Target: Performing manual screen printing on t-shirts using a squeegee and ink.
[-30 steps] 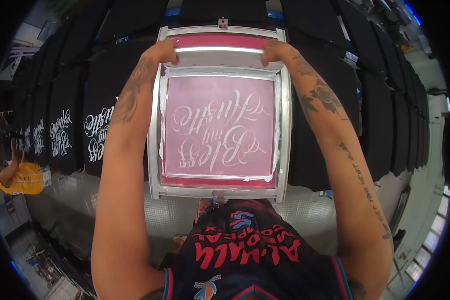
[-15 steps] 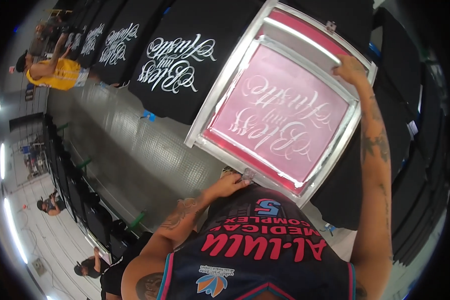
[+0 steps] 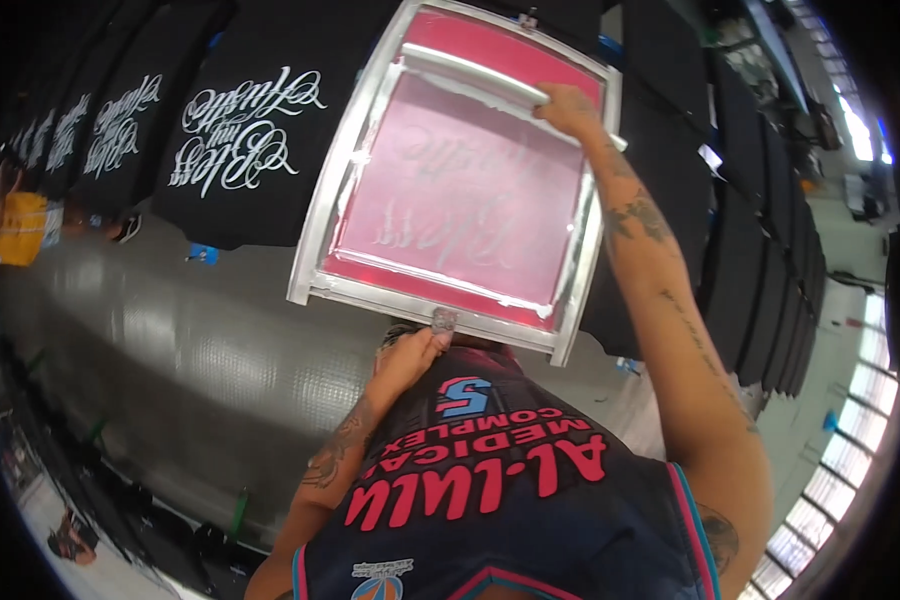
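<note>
One right grip (image 3: 572, 110) tight round metal squeegee (image 3: 470, 70), left grip (image 3: 408, 358) snug on blocky clamp (image 3: 444, 319)

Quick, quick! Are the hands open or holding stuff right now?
Left hand: at the metal clip on the frame; can't tell if it's closed.
Right hand: closed, holding the squeegee.

Left hand (image 3: 408, 362): most fingers hidden near clamp (image 3: 444, 320). Screen frame (image 3: 350, 170): upper-left corner cropped. Yellow-clad co-worker (image 3: 18, 226) cut off, left edge. Distant person (image 3: 73, 538) blurred.
</note>
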Tool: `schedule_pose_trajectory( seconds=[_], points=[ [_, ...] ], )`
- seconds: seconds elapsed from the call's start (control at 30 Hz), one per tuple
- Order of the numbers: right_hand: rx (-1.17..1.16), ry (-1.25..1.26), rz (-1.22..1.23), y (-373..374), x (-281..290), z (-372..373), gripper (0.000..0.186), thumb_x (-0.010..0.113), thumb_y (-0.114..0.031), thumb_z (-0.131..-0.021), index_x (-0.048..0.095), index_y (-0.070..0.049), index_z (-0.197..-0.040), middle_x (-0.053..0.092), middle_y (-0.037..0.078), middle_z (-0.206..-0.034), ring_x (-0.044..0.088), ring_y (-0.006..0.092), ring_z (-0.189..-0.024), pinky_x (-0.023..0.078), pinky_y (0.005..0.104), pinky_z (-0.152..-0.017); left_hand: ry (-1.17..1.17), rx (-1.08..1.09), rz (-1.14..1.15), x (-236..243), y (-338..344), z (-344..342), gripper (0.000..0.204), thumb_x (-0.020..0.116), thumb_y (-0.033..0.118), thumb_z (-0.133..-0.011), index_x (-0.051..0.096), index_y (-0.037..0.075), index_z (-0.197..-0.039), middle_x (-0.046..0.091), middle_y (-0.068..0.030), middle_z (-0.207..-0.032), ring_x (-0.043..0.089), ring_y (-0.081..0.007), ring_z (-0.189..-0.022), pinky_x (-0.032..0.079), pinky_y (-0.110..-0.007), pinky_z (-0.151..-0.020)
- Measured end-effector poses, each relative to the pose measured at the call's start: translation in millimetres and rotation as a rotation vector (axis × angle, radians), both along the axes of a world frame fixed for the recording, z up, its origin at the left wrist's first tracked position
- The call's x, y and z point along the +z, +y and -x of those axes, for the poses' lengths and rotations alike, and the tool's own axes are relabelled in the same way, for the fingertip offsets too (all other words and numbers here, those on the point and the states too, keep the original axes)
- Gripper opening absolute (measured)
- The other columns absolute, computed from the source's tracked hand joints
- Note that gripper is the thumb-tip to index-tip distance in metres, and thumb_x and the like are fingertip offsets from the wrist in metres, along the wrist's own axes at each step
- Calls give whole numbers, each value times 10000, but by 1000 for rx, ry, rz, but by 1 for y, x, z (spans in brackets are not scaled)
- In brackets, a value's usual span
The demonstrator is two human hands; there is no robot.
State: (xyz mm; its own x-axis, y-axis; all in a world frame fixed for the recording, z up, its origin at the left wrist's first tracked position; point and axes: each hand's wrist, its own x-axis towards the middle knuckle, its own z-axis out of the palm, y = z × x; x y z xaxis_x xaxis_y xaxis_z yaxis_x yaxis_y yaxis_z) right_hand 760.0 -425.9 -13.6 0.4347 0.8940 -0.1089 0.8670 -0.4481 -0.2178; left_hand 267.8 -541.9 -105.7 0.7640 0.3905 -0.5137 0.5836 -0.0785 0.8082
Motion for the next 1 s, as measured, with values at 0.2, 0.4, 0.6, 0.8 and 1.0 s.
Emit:
schedule_pose_trajectory(
  seconds=[0.2, 0.4, 0.6, 0.8, 1.0],
  points=[
    [58, 71, -35, -90, 1, 117, 398, 734, -174, -758, 717, -125, -1153, 732, 166, -1053, 677, 382, -1014, 534, 451, -907, -145, -108, 77, 19, 27, -12, 464, 499, 426, -1039, 639, -17, -1024, 674, -294, -878, 641, -510, -882, 487, -547, -752],
    [35, -19, -105, -185, 17, 295, 344, 661, -48, -701, 734, -113, -1031, 737, 111, -990, 686, 322, -869, 547, 459, -779, -115, -210, 40, 14, 35, -12, 504, 498, 432, -1037, 672, -38, -981, 681, -297, -890, 644, -504, -914, 496, -542, -802],
    [-70, 10, -123, -184, 34, 293, 306, 715, -104, -739, 733, -105, -1044, 743, 115, -935, 695, 328, -845, 543, 448, -769, 21, -422, -111, 28, 49, -13, 498, 540, 439, -1012, 709, -22, -921, 690, -281, -883, 667, -459, -953, 505, -528, -848],
    [-664, 335, -4, -168, 72, 196, 394, 741, -237, -796, 692, 2, -1106, 734, 195, -907, 732, 311, -805, 571, 434, -770, -4, -24, -247, 94, 143, -9, 316, 620, 340, -964, 694, 33, -979, 722, -183, -933, 696, -383, -890, 529, -480, -815],
    [-940, 872, -393, -229, 15, 94, 385, 740, -194, -810, 670, 71, -1080, 713, 182, -956, 717, 285, -783, 583, 399, -753, -44, 357, -978, 38, 227, 7, 540, 498, 441, -1040, 636, -78, -1102, 649, -322, -1088, 628, -451, -1062, 482, -465, -929]
  ],
)
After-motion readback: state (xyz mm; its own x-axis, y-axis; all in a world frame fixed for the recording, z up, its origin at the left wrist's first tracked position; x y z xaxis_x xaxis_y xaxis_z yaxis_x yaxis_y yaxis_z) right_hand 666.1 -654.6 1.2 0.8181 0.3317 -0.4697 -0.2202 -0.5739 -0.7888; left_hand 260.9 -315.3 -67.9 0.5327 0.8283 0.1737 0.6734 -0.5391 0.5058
